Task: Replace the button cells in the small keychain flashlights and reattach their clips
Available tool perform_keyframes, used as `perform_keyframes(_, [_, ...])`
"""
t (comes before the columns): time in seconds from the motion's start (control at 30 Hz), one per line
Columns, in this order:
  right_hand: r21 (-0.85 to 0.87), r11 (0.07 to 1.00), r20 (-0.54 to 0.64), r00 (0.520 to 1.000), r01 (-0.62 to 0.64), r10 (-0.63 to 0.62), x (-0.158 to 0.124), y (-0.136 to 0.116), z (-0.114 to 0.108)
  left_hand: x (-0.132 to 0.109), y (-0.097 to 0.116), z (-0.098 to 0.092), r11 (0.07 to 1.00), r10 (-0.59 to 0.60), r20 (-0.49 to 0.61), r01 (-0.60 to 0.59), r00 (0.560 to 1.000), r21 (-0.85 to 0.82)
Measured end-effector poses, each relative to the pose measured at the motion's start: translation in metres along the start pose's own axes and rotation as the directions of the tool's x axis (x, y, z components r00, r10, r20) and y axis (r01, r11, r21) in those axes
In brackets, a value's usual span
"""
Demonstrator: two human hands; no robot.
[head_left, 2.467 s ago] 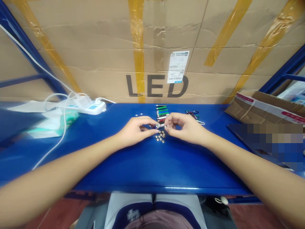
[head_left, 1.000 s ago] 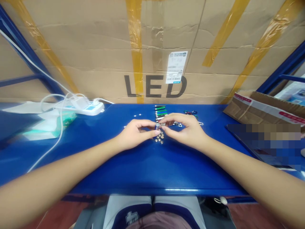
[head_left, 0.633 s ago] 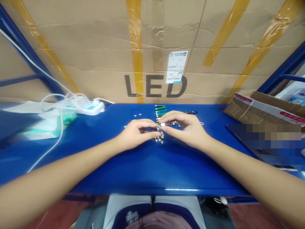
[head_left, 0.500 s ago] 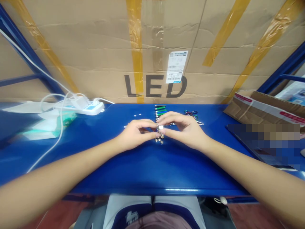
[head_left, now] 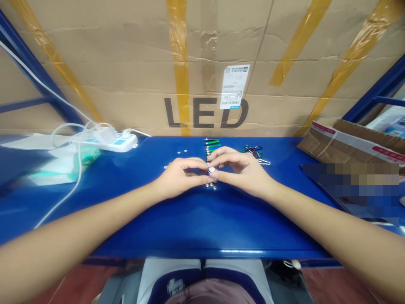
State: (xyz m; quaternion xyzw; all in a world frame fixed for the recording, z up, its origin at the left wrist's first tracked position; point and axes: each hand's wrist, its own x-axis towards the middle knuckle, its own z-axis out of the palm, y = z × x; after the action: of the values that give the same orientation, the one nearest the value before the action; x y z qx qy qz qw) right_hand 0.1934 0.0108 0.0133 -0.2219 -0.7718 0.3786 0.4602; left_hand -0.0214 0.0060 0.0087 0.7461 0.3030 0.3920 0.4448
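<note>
My left hand (head_left: 180, 177) and my right hand (head_left: 242, 173) meet over the middle of the blue table (head_left: 177, 223), fingertips pinched together. Between them sits a small silver cylindrical piece (head_left: 211, 170); both hands grip it. Just below the fingertips lies a little pile of silver button cells (head_left: 211, 184). Behind the hands is a row of small green and dark pen-like tubes (head_left: 212, 145), partly hidden by my right hand. A bunch of coloured clips (head_left: 253, 150) lies to the right of them.
A large cardboard box marked LED (head_left: 205, 112) stands along the table's back edge. A white power strip (head_left: 118, 141) with cables and a green tissue pack (head_left: 82, 158) lie at the back left. An open cardboard box (head_left: 351, 141) is at the right.
Both hands have stayed together at the same spot, turning the small silver piece between the fingertips. My right hand has shifted slightly left over the tubes.
</note>
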Motion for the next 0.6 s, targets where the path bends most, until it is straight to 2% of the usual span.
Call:
perform_keyframes(0.37, [0.089, 0.992, 0.057, 0.995, -0.089, 0.084, -0.0001, 0.0021, 0.0009, 0.0015, 0.0023, -0.0002, 0.999, 0.044, 0.076, -0.041, 0.996, -0.032])
perform_keyframes(0.6, [0.063, 0.996, 0.105, 0.993, -0.063, 0.056, -0.0002, 0.0011, -0.0018, 0.0013, 0.0018, -0.0013, 0.999, 0.035, 0.063, -0.037, 0.997, 0.017])
